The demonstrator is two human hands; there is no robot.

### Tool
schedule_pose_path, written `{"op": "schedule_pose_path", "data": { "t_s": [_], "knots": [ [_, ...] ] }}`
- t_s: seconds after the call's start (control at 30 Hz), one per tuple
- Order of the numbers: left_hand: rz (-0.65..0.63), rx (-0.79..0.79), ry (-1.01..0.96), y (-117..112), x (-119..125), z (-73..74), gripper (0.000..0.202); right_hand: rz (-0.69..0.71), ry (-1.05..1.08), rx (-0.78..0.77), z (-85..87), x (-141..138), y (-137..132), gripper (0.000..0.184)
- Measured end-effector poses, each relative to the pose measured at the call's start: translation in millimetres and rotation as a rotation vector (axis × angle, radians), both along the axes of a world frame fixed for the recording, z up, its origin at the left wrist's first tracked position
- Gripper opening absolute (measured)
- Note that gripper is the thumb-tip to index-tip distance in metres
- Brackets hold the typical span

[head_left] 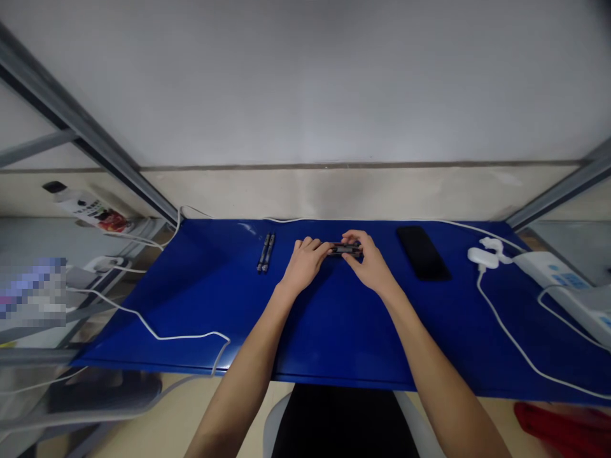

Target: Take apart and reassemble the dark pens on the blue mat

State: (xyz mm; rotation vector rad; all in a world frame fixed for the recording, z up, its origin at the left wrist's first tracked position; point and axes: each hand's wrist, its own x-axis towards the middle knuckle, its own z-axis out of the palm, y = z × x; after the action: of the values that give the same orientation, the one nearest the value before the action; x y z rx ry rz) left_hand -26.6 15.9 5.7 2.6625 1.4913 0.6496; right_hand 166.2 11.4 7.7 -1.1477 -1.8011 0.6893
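On my feed I count two hands: the left hand point(305, 264) and right hand point(372, 264), fingers curled and pressed together, pinching one small dark object point(344, 249) between them above the middle of the blue mat point(191, 305). Left of them lie two pens point(266, 252), side by side. To the right sit one black phone point(422, 252), one white charger point(483, 257) and one power strip point(548, 270). White cables point(157, 336) trail across the mat, below a pale wall point(305, 83).

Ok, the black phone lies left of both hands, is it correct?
No: the black phone lies right of the left hand and right hand, which hold a small dark object, as the head view shows.
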Motion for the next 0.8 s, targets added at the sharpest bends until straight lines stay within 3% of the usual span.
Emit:
{"op": "schedule_pose_path", "data": {
  "t_s": [0.07, 0.23, 0.37, 0.53, 0.67, 0.8],
  "knots": [
    [-0.001, -0.004, -0.003, -0.5, 0.5, 0.5, 0.036, -0.004, 0.014, 0.000, 0.3, -0.4, -0.2, 0.043],
    [-0.021, 0.014, 0.025, -1.5, 3.8, 0.1, 0.036, 0.031, 0.053, -0.078, -0.2, -0.7, 0.7, 0.040],
    [-0.006, 0.013, 0.033, -1.7, 5.5, -1.2, 0.036, 0.045, 0.015, -0.044, -1.7, -0.4, 0.9, 0.057],
    [-0.007, 0.026, 0.036, -2.0, 6.1, -1.7, 0.036, 0.054, 0.021, -0.088, -0.7, 0.0, -0.1, 0.044],
    [0.011, 0.008, 0.026, -2.3, 6.0, -0.9, 0.036, 0.038, 0.001, -0.069, 0.6, 0.8, 0.0, 0.058],
    [0.006, 0.000, -0.004, -3.5, 6.4, 0.6, 0.038, 0.045, 0.025, -0.149, 0.4, 1.1, 0.2, 0.042]
  ]
}}
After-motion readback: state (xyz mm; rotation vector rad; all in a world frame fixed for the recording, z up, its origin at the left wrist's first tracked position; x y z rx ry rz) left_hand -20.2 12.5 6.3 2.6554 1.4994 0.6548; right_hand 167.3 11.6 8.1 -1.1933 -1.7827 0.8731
